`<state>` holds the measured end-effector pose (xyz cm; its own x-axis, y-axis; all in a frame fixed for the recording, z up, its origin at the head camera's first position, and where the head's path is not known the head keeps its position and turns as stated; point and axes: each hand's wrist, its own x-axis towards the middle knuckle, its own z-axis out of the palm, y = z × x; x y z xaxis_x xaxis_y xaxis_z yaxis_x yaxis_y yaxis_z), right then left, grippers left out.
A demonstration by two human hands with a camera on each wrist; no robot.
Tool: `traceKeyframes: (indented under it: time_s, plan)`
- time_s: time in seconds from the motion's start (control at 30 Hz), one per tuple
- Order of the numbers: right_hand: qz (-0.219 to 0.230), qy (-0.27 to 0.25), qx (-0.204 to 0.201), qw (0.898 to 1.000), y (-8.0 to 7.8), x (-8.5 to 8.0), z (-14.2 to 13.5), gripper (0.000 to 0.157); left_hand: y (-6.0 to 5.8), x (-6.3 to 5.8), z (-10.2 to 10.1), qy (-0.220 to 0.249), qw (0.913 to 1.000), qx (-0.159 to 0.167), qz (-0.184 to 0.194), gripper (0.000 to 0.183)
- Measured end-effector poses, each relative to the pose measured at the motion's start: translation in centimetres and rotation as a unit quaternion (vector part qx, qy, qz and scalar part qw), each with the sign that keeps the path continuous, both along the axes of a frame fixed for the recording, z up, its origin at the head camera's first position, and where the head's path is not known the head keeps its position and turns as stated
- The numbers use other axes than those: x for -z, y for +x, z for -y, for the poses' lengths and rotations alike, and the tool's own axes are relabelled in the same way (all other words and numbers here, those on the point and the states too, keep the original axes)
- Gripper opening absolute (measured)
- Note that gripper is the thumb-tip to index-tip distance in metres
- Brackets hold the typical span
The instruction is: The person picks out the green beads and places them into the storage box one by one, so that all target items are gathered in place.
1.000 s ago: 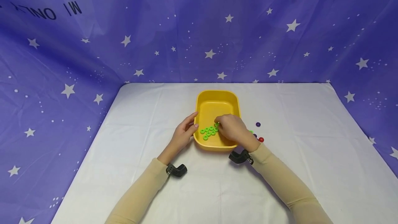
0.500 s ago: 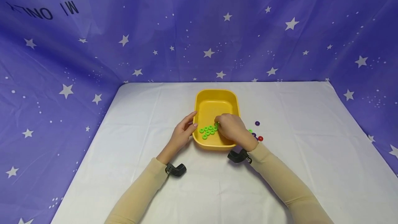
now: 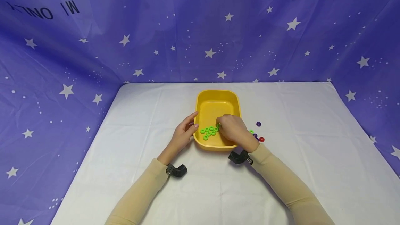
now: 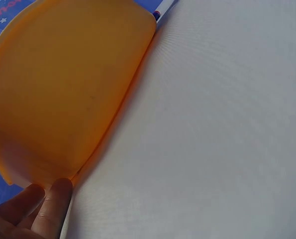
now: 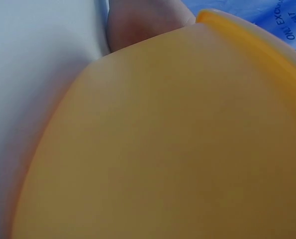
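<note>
A yellow rectangular bin [image 3: 215, 108] stands on the white cloth. Against its left wall rests my left hand [image 3: 182, 133], fingers extended, with thumb and index tips right at the rim. Fingertips [image 4: 58, 191] meet the outer wall low down in the left wrist view. Several green ring-shaped beads [image 3: 208, 133] lie grouped in the near-left part of the bin. My right hand [image 3: 232, 127] reaches inside over the right rim, fingers curled, and pinches a green bead [image 3: 218, 125] beside the group. The right wrist view is mostly filled by the bin's outer wall [image 5: 152, 134].
Loose beads lie on the cloth right of the bin: a purple bead [image 3: 258, 124] farther back, a red bead [image 3: 261, 139], a green bead [image 3: 251, 132] and another purple bead [image 3: 255, 135] partly behind my right wrist. A purple star-patterned curtain [image 3: 187, 30] surrounds the table's back and sides.
The whole head view has shifted slightly since one second ago. Both hands, the bin and the beads keep nearly the same places.
</note>
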<state>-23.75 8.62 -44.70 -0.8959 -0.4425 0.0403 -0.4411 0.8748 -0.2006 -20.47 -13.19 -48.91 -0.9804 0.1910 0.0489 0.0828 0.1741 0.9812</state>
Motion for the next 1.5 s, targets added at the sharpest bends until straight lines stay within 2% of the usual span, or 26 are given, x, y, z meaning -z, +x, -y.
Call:
traceKeyframes:
  time_s: [0.1,0.23,0.33,0.47,0.83,1.0,1.17,1.4,1.5]
  plan:
    - [0.000,-0.001,0.002,1.000,0.0,0.0,0.0,0.022,0.2,-0.7,-0.1,-0.003,0.9999,0.003,0.013,0.053]
    - [0.004,-0.001,0.007,1.000,0.0,0.0,0.1,0.024,-0.1,-0.4,0.1,-0.004,0.9998,0.010,0.019,0.055]
    - [0.009,-0.001,0.010,1.000,0.1,-0.1,0.1,0.025,-0.3,0.3,0.2,-0.003,0.9999,0.008,0.015,0.055]
    - [0.013,0.001,0.011,1.000,0.1,-0.2,0.1,0.025,-0.4,0.7,0.2,0.002,1.0000,0.004,0.007,0.053]
    - [0.001,-0.024,0.004,1.000,0.2,-0.3,-0.3,0.027,-0.3,0.6,0.0,0.011,0.9999,0.003,-0.004,0.052]
    - [0.003,-0.062,-0.008,0.998,0.2,-0.4,-0.8,0.026,-0.3,0.9,-0.1,0.010,0.9999,0.008,-0.003,0.052]
    - [0.017,-0.142,-0.029,0.989,0.2,-1.2,-1.8,0.027,-0.2,0.8,-0.2,0.016,0.9998,0.011,0.001,0.053]
    - [-0.039,-0.209,-0.023,0.977,0.4,-2.1,-4.8,0.028,-0.3,0.6,0.0,0.012,0.9998,0.007,0.011,0.053]
    - [-0.059,-0.224,-0.022,0.973,0.5,-1.9,-6.2,0.025,0.1,-0.5,0.1,0.005,0.9998,0.009,0.019,0.054]
